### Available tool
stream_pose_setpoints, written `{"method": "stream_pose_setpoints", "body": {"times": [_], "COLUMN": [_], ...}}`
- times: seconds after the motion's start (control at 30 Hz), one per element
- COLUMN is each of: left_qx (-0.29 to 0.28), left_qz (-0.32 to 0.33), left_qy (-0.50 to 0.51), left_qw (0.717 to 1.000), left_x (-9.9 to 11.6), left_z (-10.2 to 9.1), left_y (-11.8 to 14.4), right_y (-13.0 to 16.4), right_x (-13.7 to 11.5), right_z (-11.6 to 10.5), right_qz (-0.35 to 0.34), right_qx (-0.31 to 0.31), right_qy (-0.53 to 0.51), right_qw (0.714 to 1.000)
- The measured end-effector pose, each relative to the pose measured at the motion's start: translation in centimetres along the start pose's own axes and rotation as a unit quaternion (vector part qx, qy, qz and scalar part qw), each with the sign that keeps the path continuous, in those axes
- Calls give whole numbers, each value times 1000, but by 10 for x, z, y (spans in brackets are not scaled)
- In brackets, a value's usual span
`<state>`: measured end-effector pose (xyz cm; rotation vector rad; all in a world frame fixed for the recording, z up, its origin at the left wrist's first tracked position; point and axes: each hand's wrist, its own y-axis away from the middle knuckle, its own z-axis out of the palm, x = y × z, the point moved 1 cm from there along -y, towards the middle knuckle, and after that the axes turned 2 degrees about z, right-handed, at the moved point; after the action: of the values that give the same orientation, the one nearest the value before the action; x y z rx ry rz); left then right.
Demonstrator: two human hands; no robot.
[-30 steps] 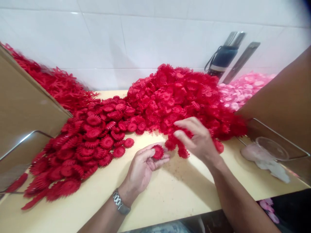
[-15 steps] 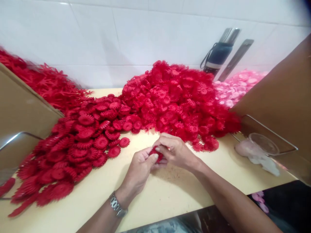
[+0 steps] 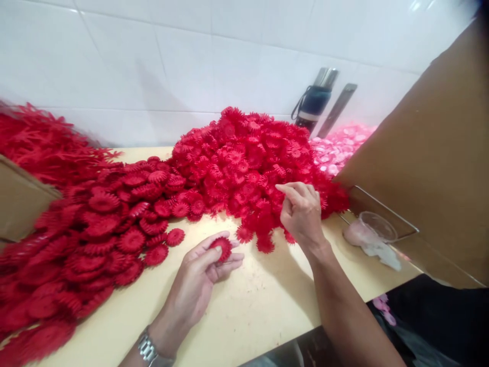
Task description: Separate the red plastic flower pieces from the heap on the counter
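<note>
The left hand (image 3: 198,278) lay at lower centre of the frame, palm up on the table (image 3: 252,311), with a metal wristwatch (image 3: 150,351) on its wrist. Its thumb and fingers pinched one red plastic flower piece (image 3: 222,248), a round disc with a toothed rim, held just above the table surface.

The right hand (image 3: 301,211) sat at centre right, against the front edge of the large heap of red flower pieces (image 3: 244,163). Its fingers were curled and drawn together among the pieces at that edge; whether they gripped one cannot be told. The two hands were near each other but apart.

A second spread of larger red flower discs (image 3: 99,229) covered the left part of the table, and a mass of red spiky parts (image 3: 46,145) lay at upper left. Pink pieces (image 3: 338,148) were piled at upper right behind the red heap. A dark flask with a metal top (image 3: 315,99) leaned against the white tiled wall (image 3: 191,61). Brown cardboard (image 3: 428,142) filled the right side, with a clear plastic cup (image 3: 378,227) below it.
</note>
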<state>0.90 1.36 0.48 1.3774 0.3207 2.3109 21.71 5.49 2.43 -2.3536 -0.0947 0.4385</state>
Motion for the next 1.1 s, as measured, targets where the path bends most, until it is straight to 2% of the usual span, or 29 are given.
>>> {"method": "stream_pose_setpoints", "body": {"times": [0.07,0.13,0.2,0.3,0.4,0.47,0.63,0.73,0.9,1.1], "left_qx": [-22,-42,-62,-81,-85,-83,-51,-30,-35,-26], "left_qz": [9,22,28,33,43,49,80,102,128,127], "left_qy": [42,65,54,6,-24,-30,-33,-44,-67,-81], "left_qw": [999,997,996,996,995,995,995,993,989,988], "left_x": [0,-1,-3,-6,-8,-10,-11,-10,-11,-10], "left_z": [1,1,1,1,0,1,2,3,2,2], "left_y": [-1,-1,-2,-1,-1,-1,-2,-2,-2,-1], "right_y": [5,13,20,26,26,26,35,41,42,43], "right_x": [-19,-42,-59,-66,-63,-62,-68,-71,-74,-77], "right_z": [5,12,20,25,24,23,26,28,23,20], "right_qz": [-28,-69,-91,-81,-70,-80,-176,-211,-226,-229], "right_qx": [-70,-194,-287,-324,-323,-310,-196,-161,-127,-114], "right_qy": [-133,-238,-286,-338,-368,-362,-234,-138,-73,-62], "right_qw": [988,949,910,880,869,875,936,954,963,965]}}
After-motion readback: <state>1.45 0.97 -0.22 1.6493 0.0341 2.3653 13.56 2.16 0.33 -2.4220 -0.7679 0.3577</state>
